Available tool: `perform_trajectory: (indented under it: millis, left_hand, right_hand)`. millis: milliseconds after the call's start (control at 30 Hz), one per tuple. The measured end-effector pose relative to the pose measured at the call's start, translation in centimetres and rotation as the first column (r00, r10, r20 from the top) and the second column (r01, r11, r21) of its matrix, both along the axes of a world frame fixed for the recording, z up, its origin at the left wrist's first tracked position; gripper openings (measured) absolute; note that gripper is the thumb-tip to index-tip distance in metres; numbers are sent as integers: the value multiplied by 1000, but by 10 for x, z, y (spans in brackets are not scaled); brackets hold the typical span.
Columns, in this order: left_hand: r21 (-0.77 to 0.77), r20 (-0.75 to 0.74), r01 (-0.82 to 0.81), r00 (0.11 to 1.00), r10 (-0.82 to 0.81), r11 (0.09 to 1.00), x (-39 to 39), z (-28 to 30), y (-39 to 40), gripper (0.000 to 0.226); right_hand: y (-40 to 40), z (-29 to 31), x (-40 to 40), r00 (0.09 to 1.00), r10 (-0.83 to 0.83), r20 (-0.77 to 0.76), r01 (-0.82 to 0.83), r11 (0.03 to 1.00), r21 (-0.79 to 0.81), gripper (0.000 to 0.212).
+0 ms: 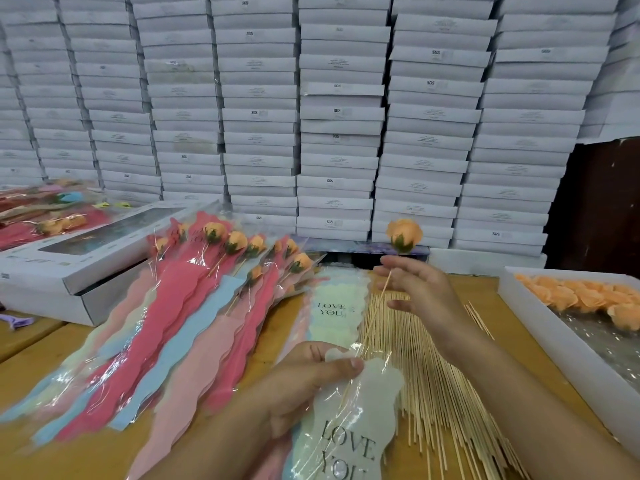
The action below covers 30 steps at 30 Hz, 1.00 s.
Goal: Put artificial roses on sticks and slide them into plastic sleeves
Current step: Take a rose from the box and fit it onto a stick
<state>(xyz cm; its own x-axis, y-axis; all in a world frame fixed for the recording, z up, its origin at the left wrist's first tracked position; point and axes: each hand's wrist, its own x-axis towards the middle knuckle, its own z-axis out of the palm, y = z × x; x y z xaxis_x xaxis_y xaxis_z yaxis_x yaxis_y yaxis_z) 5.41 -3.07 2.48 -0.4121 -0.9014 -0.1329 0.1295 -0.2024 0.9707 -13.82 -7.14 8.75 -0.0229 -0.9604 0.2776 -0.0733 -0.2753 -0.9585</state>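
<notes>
Orange rose: an orange artificial rose point(400, 234) with a green calyx is sitting atop a thin wooden stick point(372, 318), far centre, above the table.
Right hand: the right hand point(414, 289) is pinching the stick just below the bloom, other fingers loosely spread.
Left hand: the left hand point(308, 386) is gripping the mouth of a pale clear plastic sleeve printed LOVE YOU point(349, 420), thumb on top.
Stick tip: appearing to be entering the sleeve mouth.
Doing it well: keeping the mouth open and the stick in line with the sleeve looks wise.
Supplies: loose wooden sticks point(426, 375) are lying right of the sleeve; a white tray of orange rose heads point(519, 289) is sitting at the right; finished sleeved roses point(207, 306) are fanning out left.
</notes>
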Motion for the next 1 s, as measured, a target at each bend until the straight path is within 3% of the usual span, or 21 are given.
perform_trajectory:
  millis: [133,300,567,800,933,1000]
  left_hand:
    - [-24,5,-16,1000,16,1000,3,3,0,40]
    - [-33,-24,-23,999,22,999,4,4,0,20]
    - [-17,-27,-50,998,49,999,5,1,1,19]
    - [-35,14,-83,996,83,996,5,0,-1,27]
    - [-16,9,-65,998,65,998,7,-3,-3,16]
    - [-20,12,-71,997,71,997,7,-2,-3,24]
  right_hand:
    - [12,-18,3,989,77,-123,-76,997,14,24]
    - [26,-35,8,958,177,-226,-176,984,26,24]
    - [26,-28,8,983,102,-155,-105,994,-11,26]
    - [37,-42,7,960,197,-200,-192,980,43,29]
    - [44,-50,8,928,275,-250,-270,961,55,28]
    - [44,-46,7,939,211,-272,-220,975,-6,27]
